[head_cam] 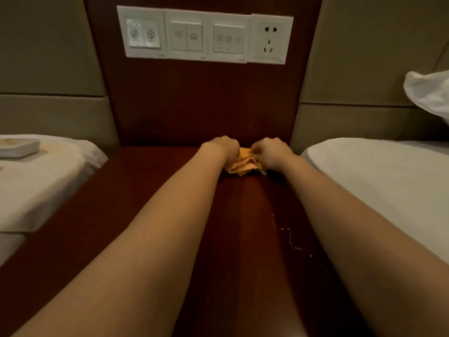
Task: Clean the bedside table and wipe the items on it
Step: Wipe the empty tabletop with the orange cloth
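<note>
A crumpled orange cloth [244,164] lies at the far edge of the dark wooden bedside table [136,203], against the back panel. My left hand [222,147] grips the cloth's left side with curled fingers. My right hand [272,150] grips its right side the same way. Both forearms stretch across the tabletop toward it. Most of the cloth is hidden under the two hands.
A row of white switches and a socket [205,35] sits on the wood panel above. White beds flank the table, left [36,186] and right [379,181]. A white box [18,147] lies on the left bed. A thin thread or streak [290,238] marks the tabletop.
</note>
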Available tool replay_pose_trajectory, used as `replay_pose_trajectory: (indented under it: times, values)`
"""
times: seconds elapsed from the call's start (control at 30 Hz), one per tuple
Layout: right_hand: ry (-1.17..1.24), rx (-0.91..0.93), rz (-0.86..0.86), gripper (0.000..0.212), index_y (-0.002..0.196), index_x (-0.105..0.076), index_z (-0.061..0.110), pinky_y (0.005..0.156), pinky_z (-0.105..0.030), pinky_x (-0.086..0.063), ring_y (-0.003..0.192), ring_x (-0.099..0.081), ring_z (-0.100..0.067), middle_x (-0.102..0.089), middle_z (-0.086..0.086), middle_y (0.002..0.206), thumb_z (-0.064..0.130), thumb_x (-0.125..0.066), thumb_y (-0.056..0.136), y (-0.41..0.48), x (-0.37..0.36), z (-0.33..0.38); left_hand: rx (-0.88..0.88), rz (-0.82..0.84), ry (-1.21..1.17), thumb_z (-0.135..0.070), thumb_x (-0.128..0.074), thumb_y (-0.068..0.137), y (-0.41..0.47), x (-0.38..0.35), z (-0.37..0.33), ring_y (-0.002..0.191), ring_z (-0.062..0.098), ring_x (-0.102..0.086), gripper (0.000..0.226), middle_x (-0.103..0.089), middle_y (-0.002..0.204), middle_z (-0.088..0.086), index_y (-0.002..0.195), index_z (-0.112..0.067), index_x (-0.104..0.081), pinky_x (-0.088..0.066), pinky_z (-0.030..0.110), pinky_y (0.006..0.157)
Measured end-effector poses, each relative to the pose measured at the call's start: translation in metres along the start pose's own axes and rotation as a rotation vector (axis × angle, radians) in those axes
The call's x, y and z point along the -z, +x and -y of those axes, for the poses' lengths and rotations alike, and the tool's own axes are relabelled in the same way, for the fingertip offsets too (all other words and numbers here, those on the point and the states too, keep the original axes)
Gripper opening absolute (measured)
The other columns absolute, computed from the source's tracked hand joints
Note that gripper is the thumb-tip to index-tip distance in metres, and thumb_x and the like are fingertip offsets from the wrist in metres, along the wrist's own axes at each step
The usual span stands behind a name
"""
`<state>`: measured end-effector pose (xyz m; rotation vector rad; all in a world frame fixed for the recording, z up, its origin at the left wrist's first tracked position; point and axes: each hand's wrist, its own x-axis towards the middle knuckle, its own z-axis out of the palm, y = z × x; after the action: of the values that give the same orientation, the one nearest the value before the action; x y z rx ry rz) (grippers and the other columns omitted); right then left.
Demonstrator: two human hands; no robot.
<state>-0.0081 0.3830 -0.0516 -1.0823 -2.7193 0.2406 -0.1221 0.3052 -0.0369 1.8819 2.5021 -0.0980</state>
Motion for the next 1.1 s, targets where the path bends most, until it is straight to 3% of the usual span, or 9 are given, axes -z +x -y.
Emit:
replay_pose_trajectory:
  times: [0.13,0.33,0.47,0.77,1.1]
  values:
    - [0.066,-0.017,-0.002,0.027,0.118,-0.062,0.016,0.077,-0.03,-0.039,0.103,-0.055,-0.027,-0.06,-0.012,0.118,0.018,-0.046,0.097,0.021,-0.004,-0.03,0.012,-0.003,0.006,-0.015,-0.041,0.097,0.032,-0.003,-0.011,0.103,0.027,-0.056,0.035,-0.055,0.123,0.01,0.13,-0.015,-0.054,-0.045,0.034,0.078]
    - [0.089,-0.053,0.027,0.034,0.131,-0.053,0.015,0.095,-0.034,-0.038,0.122,-0.047,-0.03,-0.051,-0.013,0.134,0.022,-0.043,0.099,0.026,-0.001,-0.053,0.0,0.001,0.035,-0.009,-0.036,0.097,0.048,-0.005,-0.024,0.113,0.028,-0.052,0.044,-0.048,0.131,0.013,0.139,-0.017,-0.043,-0.042,0.03,0.08]
    - [0.048,-0.063,0.046,0.037,0.134,-0.051,0.015,0.099,-0.033,-0.038,0.126,-0.045,-0.029,-0.048,-0.012,0.139,0.022,-0.046,0.098,0.018,0.006,-0.052,-0.031,0.033,0.097,-0.007,-0.034,0.098,0.039,-0.007,-0.028,0.125,0.031,-0.043,0.05,-0.037,0.142,0.014,0.146,-0.023,-0.032,-0.042,0.037,0.096]
    - [-0.004,-0.098,0.071,0.038,0.132,-0.053,0.015,0.099,-0.032,-0.038,0.124,-0.048,-0.028,-0.052,-0.009,0.136,0.028,-0.05,0.096,-0.036,0.018,-0.047,-0.056,0.054,0.048,-0.009,-0.036,0.098,-0.004,-0.002,-0.053,0.121,0.03,-0.047,0.044,-0.044,0.137,0.013,0.141,-0.021,-0.042,-0.043,0.036,0.094]
    - [-0.004,-0.105,0.134,0.035,0.128,-0.055,0.016,0.083,-0.027,-0.036,0.112,-0.052,-0.026,-0.057,-0.01,0.128,0.03,-0.043,0.099,-0.119,0.027,-0.023,-0.104,0.104,0.015,-0.006,-0.039,0.095,-0.076,0.003,-0.072,0.124,0.032,-0.045,0.047,-0.042,0.138,0.014,0.14,-0.021,-0.043,-0.041,0.037,0.097]
